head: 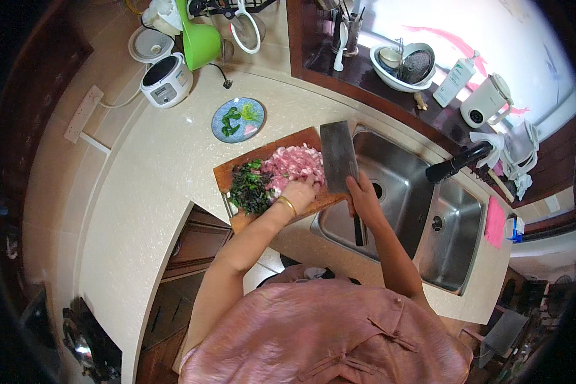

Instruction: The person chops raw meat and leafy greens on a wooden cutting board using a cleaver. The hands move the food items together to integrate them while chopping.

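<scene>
A wooden cutting board lies on the counter and reaches to the sink's left rim. Chopped pink meat covers its middle, beside a heap of chopped dark green leaves on its left. My left hand, with a gold bangle at the wrist, rests on the near side of the meat; its fingertips are partly hidden. My right hand grips a broad Chinese cleaver at the handle end of its blade. The blade stands at the board's right end, next to the meat, and the dark handle hangs below my hand over the sink.
A double-bowl steel sink with a black faucet is on the right. Beyond the board sits a blue plate with green peppers and shredded greens. A white rice cooker stands back left. A white kettle and a pump bottle occupy the sill.
</scene>
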The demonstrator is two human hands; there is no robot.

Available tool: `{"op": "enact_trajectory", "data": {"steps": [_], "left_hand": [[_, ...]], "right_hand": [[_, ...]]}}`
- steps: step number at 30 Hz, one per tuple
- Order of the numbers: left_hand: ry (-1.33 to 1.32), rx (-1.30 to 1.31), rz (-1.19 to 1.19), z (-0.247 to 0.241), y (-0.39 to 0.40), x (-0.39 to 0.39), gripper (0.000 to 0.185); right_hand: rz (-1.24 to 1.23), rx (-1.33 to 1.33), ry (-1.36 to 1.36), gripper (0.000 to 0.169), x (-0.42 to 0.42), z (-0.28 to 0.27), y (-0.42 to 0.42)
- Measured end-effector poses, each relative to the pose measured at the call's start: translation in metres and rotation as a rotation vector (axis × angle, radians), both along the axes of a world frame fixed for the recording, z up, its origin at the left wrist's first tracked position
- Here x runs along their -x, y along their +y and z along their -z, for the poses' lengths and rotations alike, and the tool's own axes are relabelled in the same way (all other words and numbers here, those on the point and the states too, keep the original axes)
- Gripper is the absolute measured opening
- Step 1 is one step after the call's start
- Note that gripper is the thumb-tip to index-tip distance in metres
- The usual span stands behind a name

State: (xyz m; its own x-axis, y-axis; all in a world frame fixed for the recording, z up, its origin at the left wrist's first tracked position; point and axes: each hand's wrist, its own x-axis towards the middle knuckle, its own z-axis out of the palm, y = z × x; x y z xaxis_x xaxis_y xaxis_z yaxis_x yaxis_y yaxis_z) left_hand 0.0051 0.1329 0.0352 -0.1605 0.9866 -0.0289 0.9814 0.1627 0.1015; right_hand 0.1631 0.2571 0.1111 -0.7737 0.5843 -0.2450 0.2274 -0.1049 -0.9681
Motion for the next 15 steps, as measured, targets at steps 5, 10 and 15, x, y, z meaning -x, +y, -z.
{"op": "enact_trajectory", "data": {"steps": [5,10,15], "left_hand": [[-0.237,-0.329,-0.446,-0.005,-0.015,0.041,0.022],[-0.330,-0.230,-0.410,0.004,-0.030,0.043,0.058],[-0.494,-0.678,-0.652,-0.043,-0.059,0.026,0.043]], "right_hand": [[-0.006,-0.038,0.010,0.017,0.005,0.008,-0.004],[-0.094,-0.332,-0.116,0.022,0.026,0.023,0.000],[-0.171,-0.951,-0.114,0.024,0.062,-0.013,-0.025]]}}
